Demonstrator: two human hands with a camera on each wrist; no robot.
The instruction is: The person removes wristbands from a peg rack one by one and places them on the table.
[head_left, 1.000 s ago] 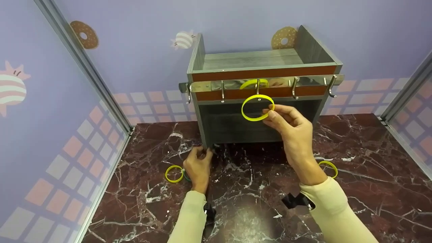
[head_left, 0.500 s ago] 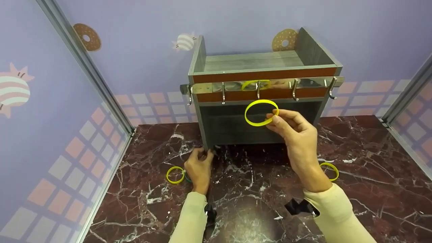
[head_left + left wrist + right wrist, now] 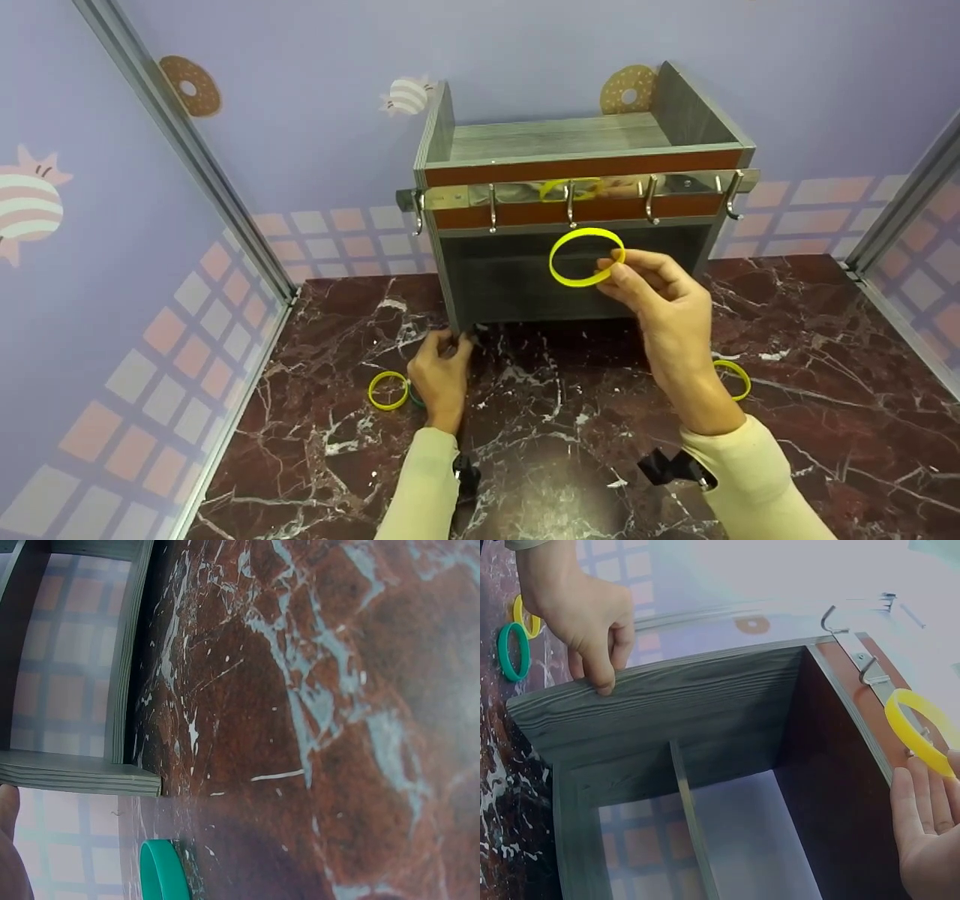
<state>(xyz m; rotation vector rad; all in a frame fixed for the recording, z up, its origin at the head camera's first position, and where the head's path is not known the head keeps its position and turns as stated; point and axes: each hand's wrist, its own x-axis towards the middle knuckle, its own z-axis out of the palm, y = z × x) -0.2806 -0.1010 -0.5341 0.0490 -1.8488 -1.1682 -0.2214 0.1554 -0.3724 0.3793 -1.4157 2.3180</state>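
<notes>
My right hand (image 3: 671, 322) pinches a yellow silicone wristband (image 3: 576, 283) between thumb and fingertips. It holds the band just in front of and below the middle hook (image 3: 571, 206) of a metal rail, apart from it. Down at the lower left, my left hand (image 3: 439, 375) grips the front edge of the grey wooden shelf's (image 3: 555, 135) side panel; in the right wrist view its thumb and fingers straddle that panel (image 3: 705, 682). Beside this hand lie a second yellow wristband (image 3: 370, 391) and a green wristband (image 3: 176, 874), the green one mostly hidden by the hand in the head view.
Several hooks line the shiny rail (image 3: 465, 196) across the shelf's brown front strip. Another yellow wristband (image 3: 745, 381) lies on the dark marbled tabletop (image 3: 555, 480), behind the right forearm. Printed wall panels (image 3: 300, 112) enclose the back and sides.
My right hand has moved slightly down and to the right with the yellow wristband, away from the middle hook. The left hand keeps its grip on the shelf.
</notes>
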